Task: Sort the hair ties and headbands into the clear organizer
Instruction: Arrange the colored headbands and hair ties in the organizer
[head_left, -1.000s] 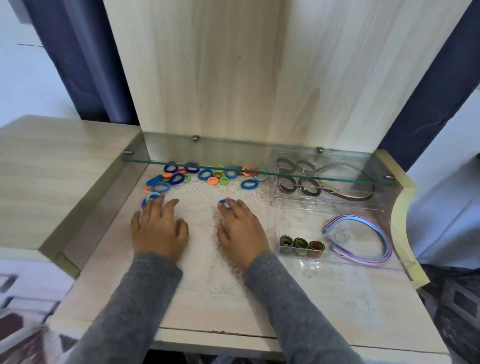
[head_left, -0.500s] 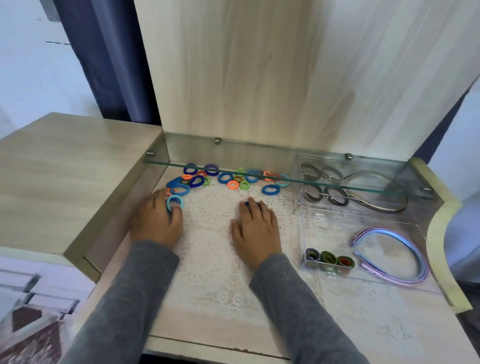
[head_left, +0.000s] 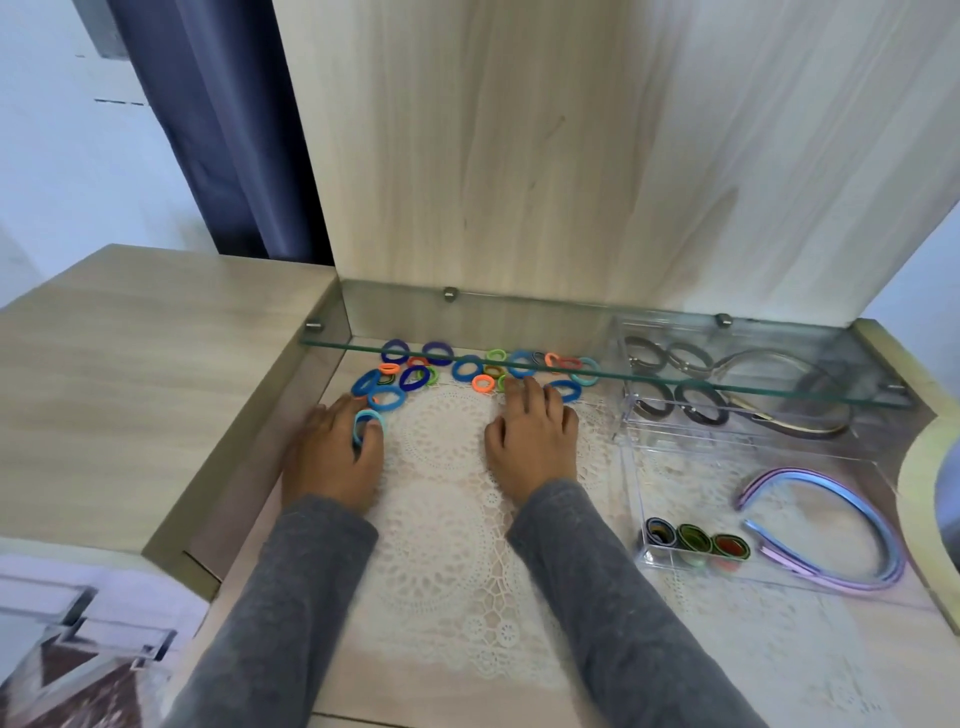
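Light-blue hair tie, flat before, now upright in left hand.

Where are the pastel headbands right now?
In the head view the pastel headbands lie far right, in the clear organizer's front compartment, just right of three small rolled bands and well right of the right hand.

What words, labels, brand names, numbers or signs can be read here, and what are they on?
None: no word, label, brand, number or sign can be read in this view.
The clear plastic organizer, the coloured elastic hair ties, the pastel curved headbands and the glass shelf show no print.
The light blue hair tie that the left hand holds is plain too.
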